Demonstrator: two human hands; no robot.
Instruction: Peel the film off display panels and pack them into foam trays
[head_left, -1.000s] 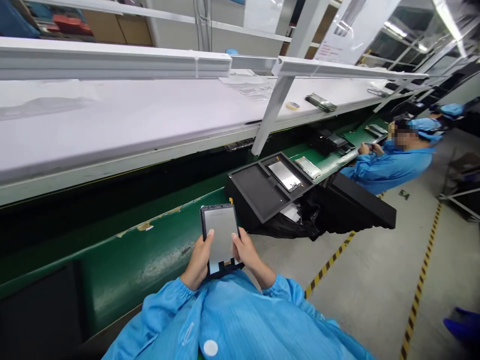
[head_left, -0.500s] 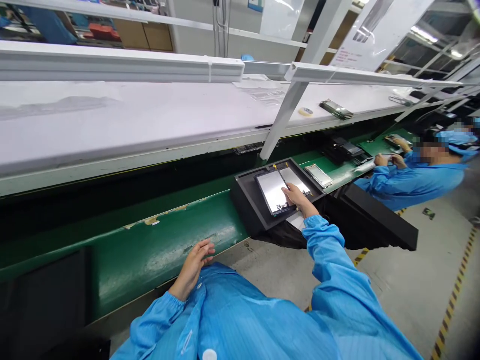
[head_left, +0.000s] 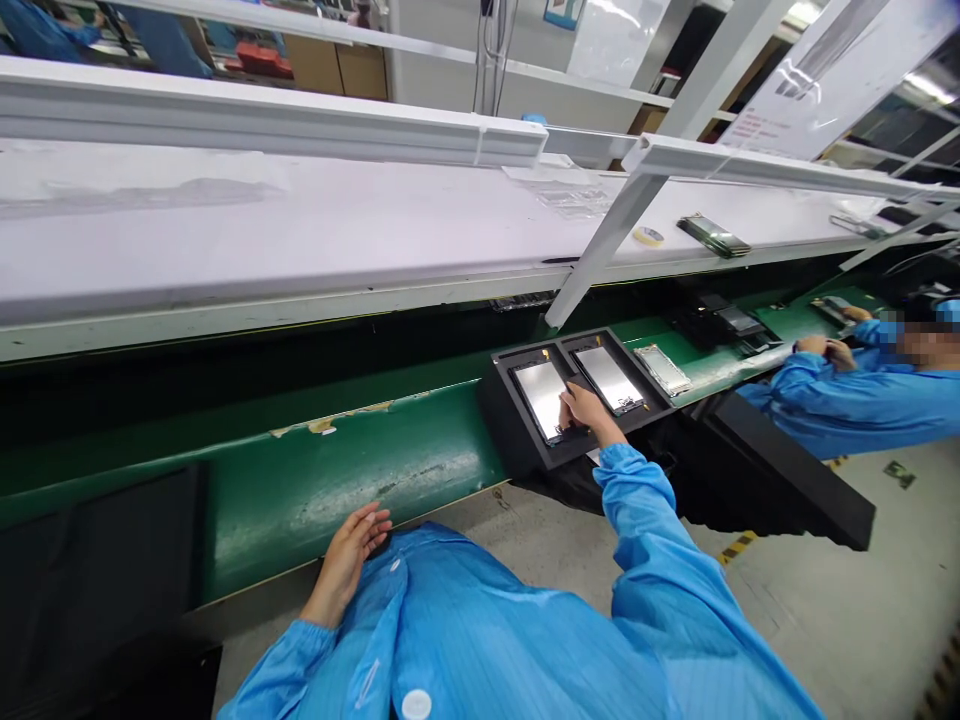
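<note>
My right hand is at the right edge of a flat silver-backed display panel, its fingers closed on that edge. The panel lies in the left compartment of a black foam tray. A second such panel lies in the right compartment, with small flex tabs at its ends. My left hand hangs over the front edge of the green bench, fingers loosely stretched, with nothing in it.
The green bench has a chipped ledge. A silver frame-like part lies right of the tray, with black trays beyond. A slanted white post rises behind. Another person in blue works at the right. A black box juts out over the floor.
The left panel has gone from lying askew across the tray's divider into the left compartment, with my right hand still at its edge. My left hand has shifted slightly left and down.
</note>
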